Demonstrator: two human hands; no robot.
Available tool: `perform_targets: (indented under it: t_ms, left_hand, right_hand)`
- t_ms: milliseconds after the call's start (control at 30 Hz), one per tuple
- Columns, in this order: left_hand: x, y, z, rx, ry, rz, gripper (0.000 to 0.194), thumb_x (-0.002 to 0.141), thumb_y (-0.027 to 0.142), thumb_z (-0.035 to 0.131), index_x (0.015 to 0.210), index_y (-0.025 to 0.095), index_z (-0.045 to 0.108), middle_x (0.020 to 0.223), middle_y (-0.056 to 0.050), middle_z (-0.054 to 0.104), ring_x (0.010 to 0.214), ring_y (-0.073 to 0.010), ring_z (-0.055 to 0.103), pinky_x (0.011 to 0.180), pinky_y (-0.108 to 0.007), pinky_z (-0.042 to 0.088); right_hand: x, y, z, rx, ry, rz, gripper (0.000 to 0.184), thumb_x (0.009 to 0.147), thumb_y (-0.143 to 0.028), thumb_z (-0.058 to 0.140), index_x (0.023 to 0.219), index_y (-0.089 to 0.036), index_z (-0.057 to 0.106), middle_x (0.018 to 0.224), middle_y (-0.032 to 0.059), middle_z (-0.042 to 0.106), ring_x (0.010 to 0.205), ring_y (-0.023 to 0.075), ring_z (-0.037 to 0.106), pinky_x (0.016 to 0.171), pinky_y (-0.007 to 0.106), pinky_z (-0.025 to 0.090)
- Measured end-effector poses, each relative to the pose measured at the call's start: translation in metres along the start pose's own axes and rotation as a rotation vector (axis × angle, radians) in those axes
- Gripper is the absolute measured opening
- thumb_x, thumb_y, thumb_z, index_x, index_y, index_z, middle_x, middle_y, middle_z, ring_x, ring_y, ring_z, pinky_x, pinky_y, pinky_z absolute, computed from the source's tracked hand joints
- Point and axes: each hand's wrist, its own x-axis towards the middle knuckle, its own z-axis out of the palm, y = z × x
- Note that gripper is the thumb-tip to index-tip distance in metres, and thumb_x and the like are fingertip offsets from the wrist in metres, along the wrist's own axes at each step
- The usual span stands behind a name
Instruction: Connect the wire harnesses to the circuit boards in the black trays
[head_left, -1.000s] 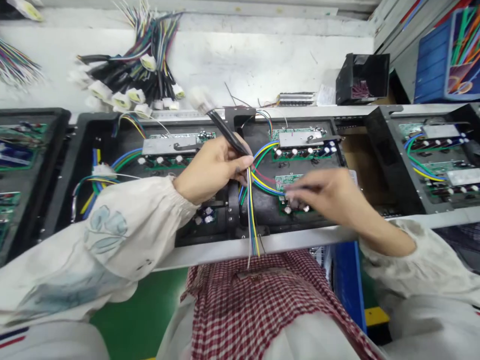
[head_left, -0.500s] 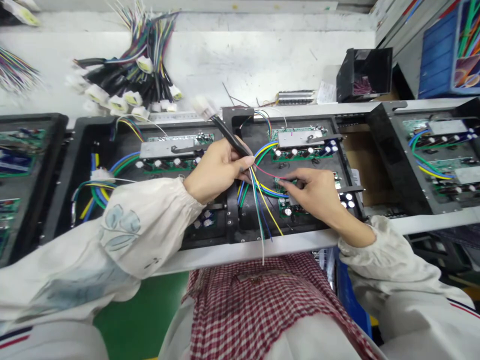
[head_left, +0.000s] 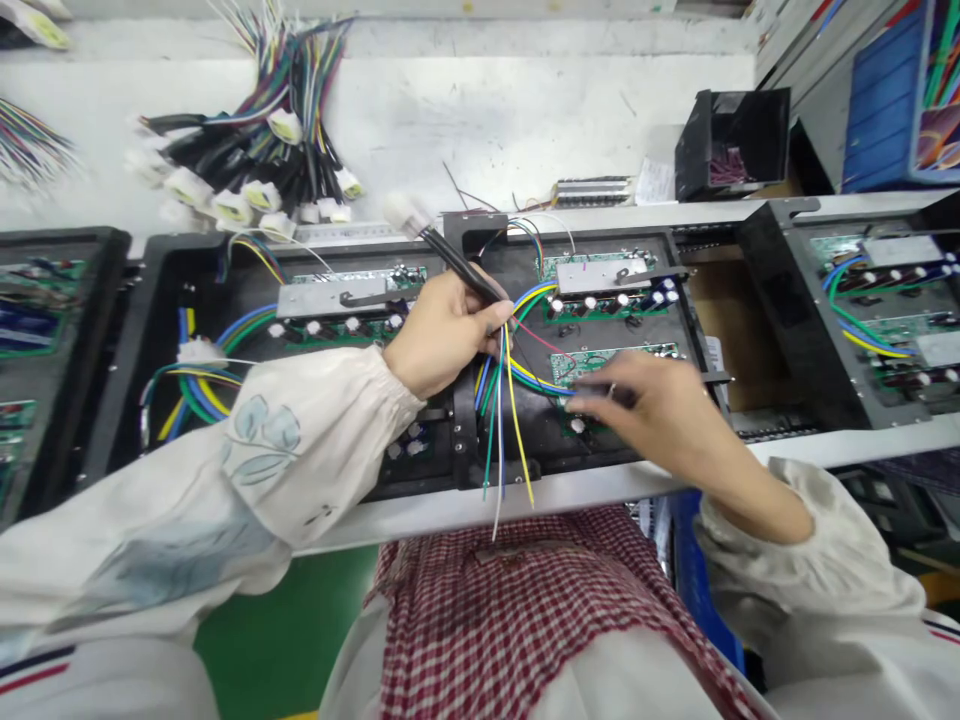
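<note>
Left hand [head_left: 442, 335] clenched around the black-sleeved wire bundle [head_left: 459, 266], white plug [head_left: 403, 212] projecting beyond the hand, loose coloured wires [head_left: 504, 425] hanging toward the near edge of the black tray [head_left: 694, 310]. Right hand [head_left: 645, 400] lies over the circuit board [head_left: 615, 362] in the tray, fingers [head_left: 592, 392] at the blue and yellow wires; grip on them cannot be told.

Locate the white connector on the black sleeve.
Head view: the white connector sits above the left hand, at the end of the black sleeve it holds, just left of a black bracket.
</note>
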Motion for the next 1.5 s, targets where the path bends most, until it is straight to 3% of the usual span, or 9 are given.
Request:
perform_targets:
  t_ms: [67,100,200,267,700,967,1133,1300,1500]
  left_hand:
    - [0.002,0.0,0.002,-0.008,0.015,0.005,0.017,0.077,0.004,0.056,0.072,0.017,0.046,0.058,0.004,0.049,0.05,-0.0069,0.051,0.045,-0.017,0.047]
    - [0.003,-0.001,0.003,-0.007,0.022,0.015,0.017,0.076,0.004,0.057,0.072,0.017,0.046,0.058,0.004,0.05,0.05,-0.007,0.051,0.045,-0.017,0.047]
    - [0.005,-0.003,0.004,0.023,0.014,0.037,0.019,0.075,0.004,0.057,0.069,0.017,0.045,0.058,0.004,0.05,0.049,-0.0076,0.052,0.044,-0.019,0.048]
    - [0.005,-0.004,0.003,0.053,-0.007,0.049,0.02,0.076,0.003,0.057,0.067,0.016,0.045,0.056,0.004,0.05,0.048,-0.0079,0.051,0.043,-0.02,0.048]
    - [0.007,-0.008,0.002,0.038,-0.004,0.113,0.021,0.073,-0.002,0.058,0.064,0.015,0.048,0.052,0.006,0.048,0.042,-0.0068,0.05,0.037,-0.016,0.043]
    - [0.009,-0.01,0.003,0.029,0.028,0.114,0.019,0.073,-0.001,0.057,0.065,0.014,0.049,0.053,0.004,0.05,0.044,-0.0076,0.051,0.039,-0.018,0.045]
    - [0.012,-0.011,0.005,-0.007,0.07,0.114,0.02,0.075,0.001,0.056,0.065,0.015,0.046,0.053,0.005,0.049,0.042,-0.0068,0.05,0.039,-0.017,0.046]
    - [0.012,-0.014,0.004,0.045,0.075,0.14,0.021,0.075,0.004,0.057,0.066,0.017,0.043,0.052,0.006,0.047,0.04,-0.0071,0.049,0.037,-0.019,0.046]
    - [0.011,-0.018,0.001,0.106,0.035,0.246,0.017,0.074,0.008,0.059,0.067,0.017,0.047,0.053,0.005,0.047,0.059,-0.0127,0.06,0.062,-0.028,0.058]
  right_hand:
    - [-0.002,-0.006,-0.001,0.149,-0.106,-0.045,0.01,0.081,-0.027,0.069,0.082,-0.019,0.073,0.073,0.0035,0.07,0.067,0.0167,0.064,0.063,0.028,0.047]
    - [0.0,-0.007,0.0,0.208,-0.083,-0.035,0.009,0.081,-0.026,0.068,0.08,-0.02,0.073,0.073,0.0022,0.071,0.065,0.0157,0.065,0.062,0.027,0.048]
    - [0.009,-0.003,0.009,0.185,0.203,0.054,0.008,0.08,-0.026,0.069,0.08,-0.019,0.074,0.078,0.0037,0.074,0.069,0.0173,0.067,0.065,0.028,0.05]
    - [0.016,0.004,0.016,0.081,0.298,0.073,0.007,0.077,-0.023,0.071,0.081,-0.018,0.074,0.081,0.0057,0.074,0.072,0.0197,0.068,0.067,0.03,0.05]
    - [0.022,0.017,0.027,-0.02,0.317,0.054,0.005,0.075,-0.025,0.073,0.077,-0.02,0.074,0.073,0.0023,0.074,0.054,0.0156,0.062,0.057,0.028,0.047]
    - [0.012,0.012,0.019,-0.085,0.233,0.041,0.014,0.075,-0.028,0.075,0.083,-0.016,0.074,0.079,0.007,0.074,0.067,0.0208,0.067,0.063,0.031,0.048]
    - [-0.004,-0.007,0.007,0.104,-0.014,-0.054,0.006,0.078,-0.024,0.072,0.079,-0.018,0.074,0.071,0.0025,0.071,0.064,0.0162,0.065,0.06,0.027,0.048]
    - [0.009,0.001,0.016,0.123,0.298,0.033,0.004,0.075,-0.023,0.074,0.077,-0.019,0.074,0.074,0.0009,0.074,0.064,0.0155,0.067,0.06,0.026,0.048]
    - [0.016,0.016,0.029,0.011,0.323,0.049,0.005,0.074,-0.024,0.075,0.076,-0.019,0.073,0.073,0.0012,0.073,0.056,0.0147,0.063,0.055,0.026,0.046]
